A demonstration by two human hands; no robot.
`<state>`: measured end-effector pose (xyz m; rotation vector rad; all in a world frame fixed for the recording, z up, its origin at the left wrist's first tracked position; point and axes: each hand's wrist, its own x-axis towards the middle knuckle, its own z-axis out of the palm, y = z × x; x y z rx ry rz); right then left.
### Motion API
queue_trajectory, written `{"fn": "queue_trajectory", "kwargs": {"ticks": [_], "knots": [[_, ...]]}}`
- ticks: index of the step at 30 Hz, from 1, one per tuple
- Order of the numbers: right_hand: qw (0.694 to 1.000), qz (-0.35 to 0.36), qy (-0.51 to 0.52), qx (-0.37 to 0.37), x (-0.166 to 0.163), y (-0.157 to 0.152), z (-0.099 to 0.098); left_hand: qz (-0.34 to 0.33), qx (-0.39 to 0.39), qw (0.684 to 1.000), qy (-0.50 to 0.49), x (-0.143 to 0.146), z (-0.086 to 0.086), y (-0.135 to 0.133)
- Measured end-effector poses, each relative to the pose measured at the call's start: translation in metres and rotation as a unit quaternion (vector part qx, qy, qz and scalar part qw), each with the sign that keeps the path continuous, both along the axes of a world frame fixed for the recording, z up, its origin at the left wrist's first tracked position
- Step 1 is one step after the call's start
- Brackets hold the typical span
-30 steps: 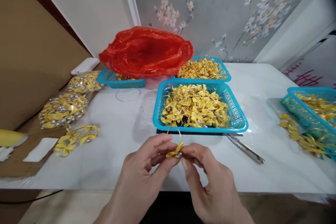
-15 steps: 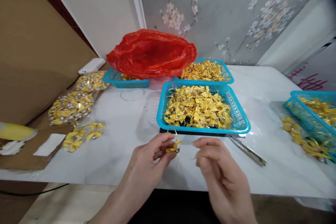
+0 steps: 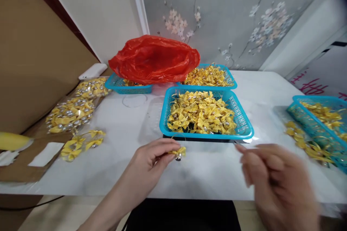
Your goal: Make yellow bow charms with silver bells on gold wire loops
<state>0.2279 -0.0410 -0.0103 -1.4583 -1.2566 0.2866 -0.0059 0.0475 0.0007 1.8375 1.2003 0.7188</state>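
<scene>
Soft light glosses the tabletop [image 3: 211, 177]; the right grip [image 3: 276, 178] is blurred.

The bow [image 3: 182, 150] is golden yellow, its bead [image 3: 178, 157] silver. All 4 baskets [image 3: 207, 135] are turquoise with lattice sides; the bag [image 3: 154, 59] is bright red, the desk [image 3: 208, 173] white with faint grey marbling, the panel [image 3: 214, 14] grey with pink and white blossoms.

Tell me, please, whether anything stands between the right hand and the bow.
Nothing visible does: white tabletop shows between the blurred right hand and the bow in the left hand. The nearest basket sits beyond, not between them.
</scene>
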Motion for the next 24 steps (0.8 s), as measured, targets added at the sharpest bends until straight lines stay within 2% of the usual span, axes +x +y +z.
{"fn": "queue_trajectory", "kwargs": {"ticks": [2,5,8,13,18,24], "knots": [[0.996,0.089,-0.024,-0.011,-0.015,0.014,-0.001,-0.043,0.042,0.998,-0.006,0.008,0.007,0.003],[0.987,0.16,-0.017,-0.015,-0.032,0.035,0.003,-0.088,0.106,0.99,-0.018,0.018,0.014,0.006],[0.981,0.192,0.02,-0.014,-0.039,0.05,0.008,-0.07,0.12,0.99,-0.033,0.022,0.015,0.006],[0.981,0.18,0.067,0.014,-0.041,0.056,0.01,0.031,0.042,0.991,-0.12,0.026,0.014,0.002],[0.982,0.184,0.036,0.037,-0.041,0.054,0.013,-0.002,-0.108,0.975,-0.193,0.025,0.015,0.002],[0.976,0.212,0.058,-0.001,-0.042,0.053,0.016,-0.008,-0.132,0.977,-0.164,0.024,0.021,0.002]]}}
